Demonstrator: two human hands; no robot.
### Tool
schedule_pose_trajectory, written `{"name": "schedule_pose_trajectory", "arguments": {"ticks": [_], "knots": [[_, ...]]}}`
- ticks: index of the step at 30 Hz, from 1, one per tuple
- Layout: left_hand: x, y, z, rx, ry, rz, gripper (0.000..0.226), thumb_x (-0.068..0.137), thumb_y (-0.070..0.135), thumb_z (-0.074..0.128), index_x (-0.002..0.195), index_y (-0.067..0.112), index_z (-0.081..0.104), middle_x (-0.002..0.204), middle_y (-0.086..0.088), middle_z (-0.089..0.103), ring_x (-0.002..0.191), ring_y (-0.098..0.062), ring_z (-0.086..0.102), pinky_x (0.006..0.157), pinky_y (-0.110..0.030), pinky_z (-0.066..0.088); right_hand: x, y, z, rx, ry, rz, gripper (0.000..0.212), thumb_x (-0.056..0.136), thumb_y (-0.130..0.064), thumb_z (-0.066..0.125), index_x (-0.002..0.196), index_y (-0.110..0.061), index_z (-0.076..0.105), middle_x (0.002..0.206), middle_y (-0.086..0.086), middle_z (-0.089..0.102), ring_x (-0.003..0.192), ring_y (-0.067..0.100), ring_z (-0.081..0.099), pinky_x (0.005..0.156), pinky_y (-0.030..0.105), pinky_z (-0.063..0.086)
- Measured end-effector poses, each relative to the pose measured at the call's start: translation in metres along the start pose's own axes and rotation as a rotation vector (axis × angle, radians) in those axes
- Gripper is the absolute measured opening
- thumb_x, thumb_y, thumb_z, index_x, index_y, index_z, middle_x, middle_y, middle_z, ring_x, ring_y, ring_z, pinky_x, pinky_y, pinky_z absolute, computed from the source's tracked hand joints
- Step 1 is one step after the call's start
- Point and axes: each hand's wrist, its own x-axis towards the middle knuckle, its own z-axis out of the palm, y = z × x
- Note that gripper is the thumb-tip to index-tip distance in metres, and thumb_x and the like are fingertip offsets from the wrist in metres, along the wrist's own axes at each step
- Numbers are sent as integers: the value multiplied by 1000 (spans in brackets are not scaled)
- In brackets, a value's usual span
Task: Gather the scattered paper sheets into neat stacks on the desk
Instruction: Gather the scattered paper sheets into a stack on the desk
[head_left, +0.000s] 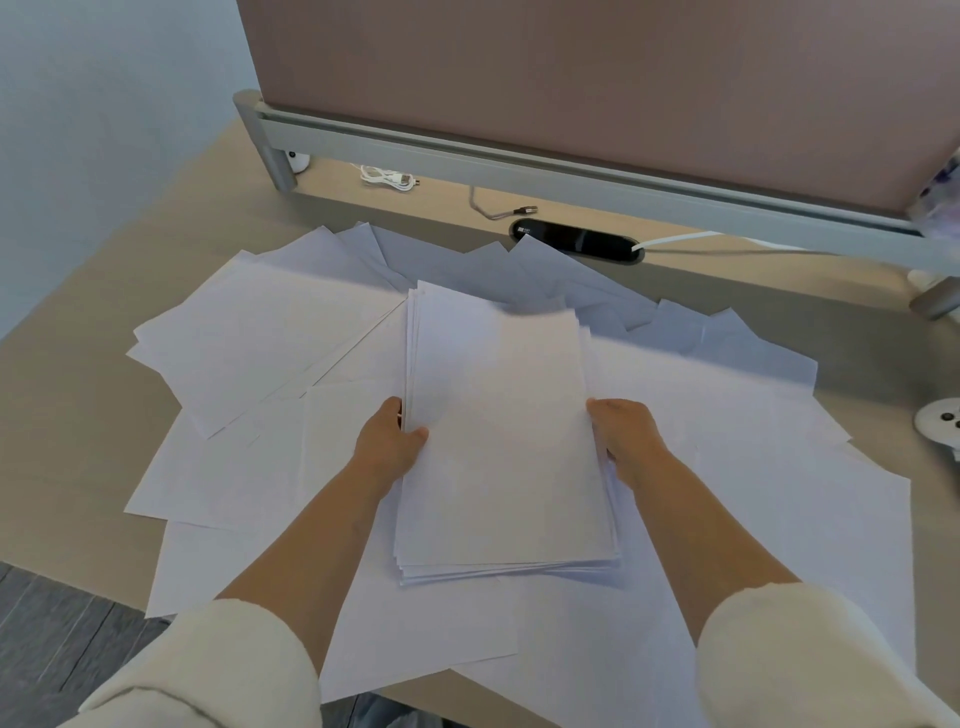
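- Pale wood desk (78, 415) fills the view, with a mauve partition screen (571, 78) standing along its far side, behind the stack.
- One stack (498, 441) of white paper sits mid-desk, lying over other sheets. Its edges are roughly lined up, though the near end fans out slightly.
- Left hand (387, 441) grips the stack's left edge, with the thumb on top and the fingers tucked beneath.
- Right hand (623, 441) clasps the stack's right edge. Its fingers curl under the paper and are mostly hidden.
- Loose sheets (260, 338) spread out from the stack on every side: overlapping and skewed to its left, fanned behind it, broad ones to its right and under it towards the near desk edge.
- Black cable port (576, 236) lies behind the stack, and one sheet corner overlaps it. A coiled white cable (387, 179) rests further back and to the left.
- By my judgement the task is partly done. One pile is gathered but needs squaring, and many sheets, likely the larger share, are still scattered.
- What remains is to even up this pile, then collect the surrounding sheets onto it or into further stacks.
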Motion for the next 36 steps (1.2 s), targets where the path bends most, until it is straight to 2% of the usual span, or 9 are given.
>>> {"name": "schedule_pose_trajectory", "arguments": {"ticks": [3, 5, 9, 16, 24, 28, 32, 34, 36], "knots": [[0, -2, 0, -62, -3, 22, 14, 92, 13, 54, 103, 9, 46, 101, -9, 53, 89, -25, 50, 78, -32, 42, 16, 16, -2, 28, -23, -4, 31, 70, -22, 53, 79, 6, 64, 97, 32, 62, 72, 39, 61, 76, 53, 53], [-1, 0, 0, -113, -19, 28, 22, 92, 11, 54, 113, 8, 49, 104, -7, 54, 93, -24, 52, 81, -31, 43, 11, 15, -3, 67, -59, -12, 35, 78, -20, 52, 94, 10, 59, 111, 32, 58, 100, 51, 59, 92, 65, 41], [-3, 5, 5, -177, -74, 28, 37, 93, 10, 52, 130, 10, 45, 118, -9, 58, 104, -27, 57, 90, -34, 47, 0, 7, -3, 149, -109, -36, 15, 97, -16, 46, 102, -11, 59, 110, 13, 64, 104, 33, 61, 99, 49, 46], [-7, 20, 29, 147, 65, -59, 51, 94, 23, 48, 138, 1, 34, 140, -18, 33, 126, -34, 38, 100, -37, 36, 5, 12, -2, 189, -125, -37, 52, 93, -24, 56, 140, -15, 36, 131, 5, 52, 106, 26, 59, 91, 42, 51], [-6, 13, 18, -44, 6, -122, 39, 88, 12, 46, 126, 6, 53, 129, -15, 52, 104, -33, 57, 86, -34, 48, -2, 10, 9, -263, -121, -308, 73, 93, -43, 50, 150, -16, 14, 151, 4, 34, 136, 27, 36, 109, 35, 30], [-10, 9, 7, -97, -9, -74, 33, 90, 6, 43, 116, 20, 58, 89, 1, 56, 87, -23, 50, 63, -25, 40, 1, 14, 9, 152, -182, -107, 56, 93, -35, 54, 141, -12, 35, 136, 7, 51, 116, 28, 55, 95, 42, 48], [-14, 4, -1, -153, 24, -107, 42, 97, 16, 41, 139, 14, 38, 93, 8, 50, 97, -19, 46, 83, -28, 36, -7, 20, 7, 283, -285, -89, 28, 94, -10, 54, 121, -10, 49, 118, 12, 61, 86, 20, 63, 72, 33, 53], [-15, 1, -5, -162, 30, -93, 20, 98, 22, 37, 99, 23, 57, 88, 7, 49, 87, -18, 48, 77, -29, 37, -12, 20, 10, 323, -325, -112, 29, 94, -8, 52, 123, -12, 49, 113, 10, 62, 87, 20, 63, 74, 35, 55], [-18, -1, -14, -190, 30, -63, 26, 100, 33, 33, 96, 21, 56, 95, 3, 52, 91, -19, 47, 81, -27, 36, -18, 17, 11, 348, -375, -136, 28, 95, -7, 50, 121, -14, 51, 104, 6, 66, 85, 21, 65, 70, 33, 59]]}}
